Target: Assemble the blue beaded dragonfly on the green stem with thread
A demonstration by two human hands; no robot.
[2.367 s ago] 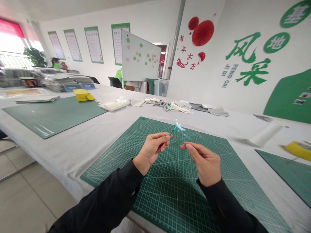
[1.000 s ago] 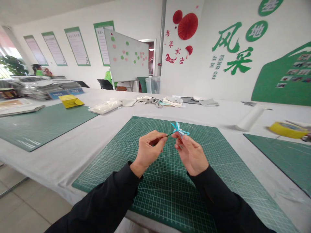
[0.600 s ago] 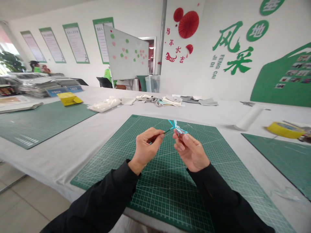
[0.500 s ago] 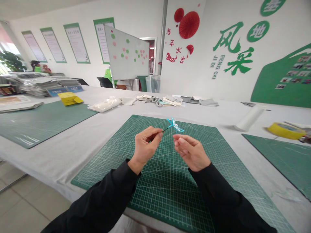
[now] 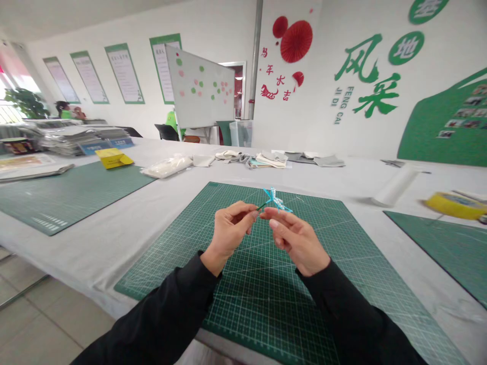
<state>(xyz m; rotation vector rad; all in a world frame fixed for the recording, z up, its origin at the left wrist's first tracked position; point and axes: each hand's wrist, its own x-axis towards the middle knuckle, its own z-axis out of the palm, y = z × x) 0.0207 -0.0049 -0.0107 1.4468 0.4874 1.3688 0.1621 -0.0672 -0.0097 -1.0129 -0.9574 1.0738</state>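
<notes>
My left hand (image 5: 232,230) pinches a thin dark green stem (image 5: 261,207) between thumb and fingertips. At the stem's upper end is a small bright blue flower-like piece (image 5: 276,199) with narrow pointed tips and rows of white beads. My right hand (image 5: 299,235) is just below and to the right of it, its fingers stretched towards the stem and its thumb apart from them. Whether those fingertips touch the stem, I cannot tell. Both hands are above a green gridded cutting mat (image 5: 258,314).
More cutting mats lie at left (image 5: 76,197) and right (image 5: 437,243). Along the back are a plastic-wrapped white pack (image 5: 167,166) and folded cloths (image 5: 272,159). A white roll (image 5: 397,185) and yellow tape (image 5: 454,205) lie right; a yellow box (image 5: 113,158) sits left.
My right hand has moved left, under the blue piece and closer to the stem, and its thumb has parted from the fingers. My left hand still pinches the stem. The view has shifted slightly.
</notes>
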